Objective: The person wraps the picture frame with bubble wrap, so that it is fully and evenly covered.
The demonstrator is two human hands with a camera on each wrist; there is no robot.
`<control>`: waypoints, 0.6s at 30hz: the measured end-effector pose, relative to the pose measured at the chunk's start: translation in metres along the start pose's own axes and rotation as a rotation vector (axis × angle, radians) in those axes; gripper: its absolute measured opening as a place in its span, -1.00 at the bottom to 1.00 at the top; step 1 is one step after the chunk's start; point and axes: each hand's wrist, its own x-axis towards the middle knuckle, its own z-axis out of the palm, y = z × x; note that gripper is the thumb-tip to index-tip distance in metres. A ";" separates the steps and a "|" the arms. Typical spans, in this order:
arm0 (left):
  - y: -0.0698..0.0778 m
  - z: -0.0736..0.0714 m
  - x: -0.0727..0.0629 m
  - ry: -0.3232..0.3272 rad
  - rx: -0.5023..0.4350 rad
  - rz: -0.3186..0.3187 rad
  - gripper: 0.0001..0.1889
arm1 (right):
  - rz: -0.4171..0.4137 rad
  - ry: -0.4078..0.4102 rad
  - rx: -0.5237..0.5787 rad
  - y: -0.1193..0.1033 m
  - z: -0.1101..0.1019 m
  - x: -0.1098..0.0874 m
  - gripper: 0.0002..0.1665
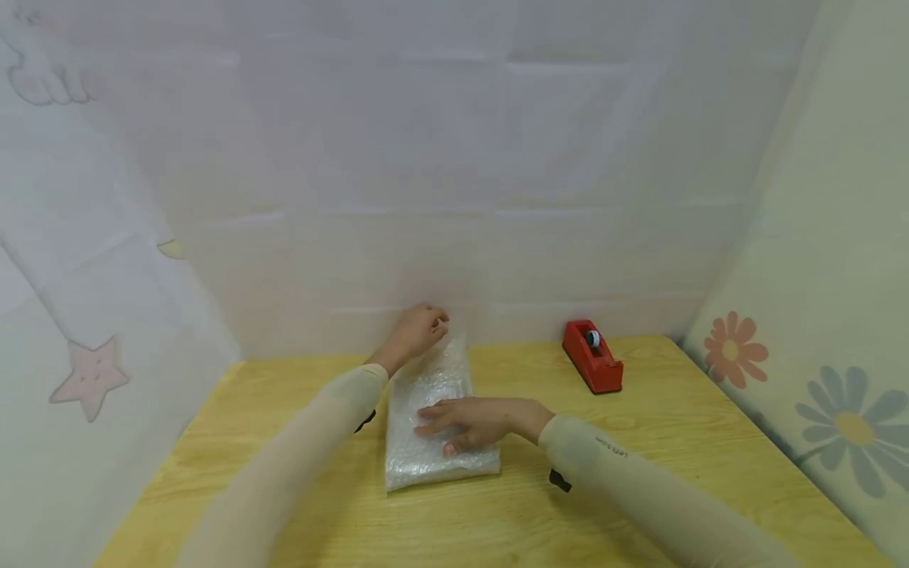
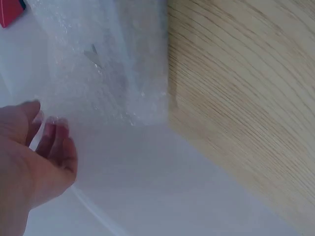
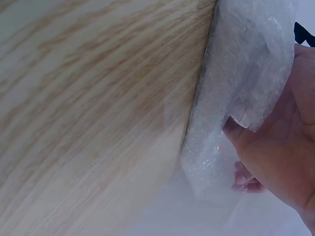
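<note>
A flat package in clear bubble wrap [image 1: 412, 457] lies lengthwise on the wooden table. At its far end my left hand [image 1: 419, 330] pinches the loose edge of the wrap, which is lifted off the table. The left wrist view shows thumb and curled fingers [image 2: 61, 140] at the edge of the see-through bubble wrap [image 2: 108, 73]. Across the package's middle rests my right hand [image 1: 476, 422], palm down with fingers spread. In the right wrist view, the right hand's thumb [image 3: 235, 132] touches a folded flap of the bubble wrap [image 3: 268, 64].
A red tape dispenser [image 1: 595, 364] with a small roll stands at the table's back right. White sheeting [image 1: 497, 237] hangs right behind the table [image 1: 639, 465]. Printed panels with a star and flowers [image 1: 855, 426] flank both sides.
</note>
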 end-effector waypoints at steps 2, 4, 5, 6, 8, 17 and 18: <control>0.003 0.002 0.005 0.046 0.034 -0.001 -0.83 | -0.002 -0.002 0.003 -0.001 0.000 0.001 -0.31; 0.006 0.002 0.008 0.078 0.049 -0.003 -0.87 | 0.002 -0.007 0.008 -0.002 0.000 0.001 -0.30; 0.007 0.001 0.010 0.088 0.053 -0.005 -0.89 | 0.005 -0.010 0.012 -0.001 -0.001 0.002 -0.30; 0.008 0.000 0.011 0.097 0.055 -0.008 -0.90 | 0.008 -0.013 0.013 -0.001 -0.001 0.002 -0.29; 0.008 -0.001 0.013 0.113 0.050 -0.015 -0.92 | 0.015 -0.016 0.015 0.000 -0.001 0.003 -0.29; 0.007 -0.018 0.017 0.169 -0.015 -0.039 -0.88 | 0.037 -0.023 0.021 0.008 -0.005 0.002 -0.30; 0.008 -0.021 0.017 0.172 -0.027 -0.033 -0.87 | 0.038 -0.023 0.023 0.009 -0.006 0.002 -0.30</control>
